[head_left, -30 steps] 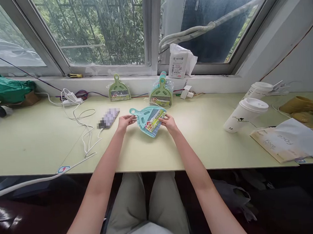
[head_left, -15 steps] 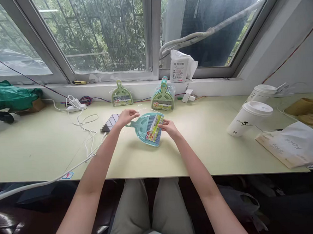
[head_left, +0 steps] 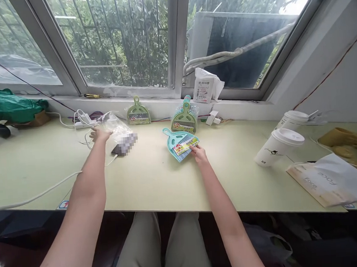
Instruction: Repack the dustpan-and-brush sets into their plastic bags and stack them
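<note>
My right hand (head_left: 199, 153) is closed on the right edge of a light-blue dustpan (head_left: 173, 138), held tilted above the table with its round handle toward the upper left. A brush with blue bristles (head_left: 184, 152) sits in the pan, and a colourful label card (head_left: 187, 146) lies across it. My left hand (head_left: 100, 135) is off to the left with its fingers apart. Just to the right of it is a crumpled clear plastic bag (head_left: 116, 127); whether the two touch is hard to tell. Below the bag lies a phone (head_left: 123, 147) with a white cable plugged in.
Against the wall stand a green dustpan set (head_left: 137, 114) and a stack of wrapped dustpans (head_left: 184, 116). A power strip (head_left: 85, 121) with cables is at left, beside a green bag (head_left: 12, 107). White cups (head_left: 277, 145) and a paper bag (head_left: 329, 176) occupy the right.
My left hand has left the dustpan's handle and moved left. The clear bag is now off beside the phone. In my right hand the dustpan has turned, its handle pointing further up.
</note>
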`<state>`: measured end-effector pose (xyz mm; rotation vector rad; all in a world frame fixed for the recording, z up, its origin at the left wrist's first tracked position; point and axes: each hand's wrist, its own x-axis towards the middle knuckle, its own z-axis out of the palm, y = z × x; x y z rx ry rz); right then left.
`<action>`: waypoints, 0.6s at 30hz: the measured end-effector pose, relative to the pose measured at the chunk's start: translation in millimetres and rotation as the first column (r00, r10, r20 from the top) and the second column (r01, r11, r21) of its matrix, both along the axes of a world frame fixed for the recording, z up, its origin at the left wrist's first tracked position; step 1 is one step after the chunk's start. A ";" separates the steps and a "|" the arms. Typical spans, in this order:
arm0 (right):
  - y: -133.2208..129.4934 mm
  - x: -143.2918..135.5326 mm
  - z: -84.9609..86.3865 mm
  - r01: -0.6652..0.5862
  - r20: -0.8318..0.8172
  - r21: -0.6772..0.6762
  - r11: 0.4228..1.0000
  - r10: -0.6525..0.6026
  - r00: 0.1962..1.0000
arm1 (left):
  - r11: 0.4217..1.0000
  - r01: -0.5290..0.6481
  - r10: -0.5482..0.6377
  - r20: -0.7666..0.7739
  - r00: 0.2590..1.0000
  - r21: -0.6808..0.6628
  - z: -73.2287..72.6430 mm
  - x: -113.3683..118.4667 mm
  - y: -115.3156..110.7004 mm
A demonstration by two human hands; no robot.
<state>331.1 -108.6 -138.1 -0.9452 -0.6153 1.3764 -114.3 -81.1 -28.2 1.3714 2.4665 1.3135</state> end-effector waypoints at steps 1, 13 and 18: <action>0.4 -0.6 -0.6 -0.004 -0.004 -0.002 1.000 0.004 1.000 | 0.997 -0.081 0.081 -0.009 0.997 0.018 -4.6 4.2 -2.3; -4.8 -23.8 3.9 -0.086 0.083 0.034 0.996 0.083 0.993 | 0.736 0.668 -0.597 0.569 0.565 0.109 -88.7 222.5 -27.1; 3.6 13.3 6.3 0.059 0.360 -0.131 0.990 -0.008 0.933 | 0.774 0.552 -0.587 0.675 0.446 0.310 -106.6 217.5 -27.2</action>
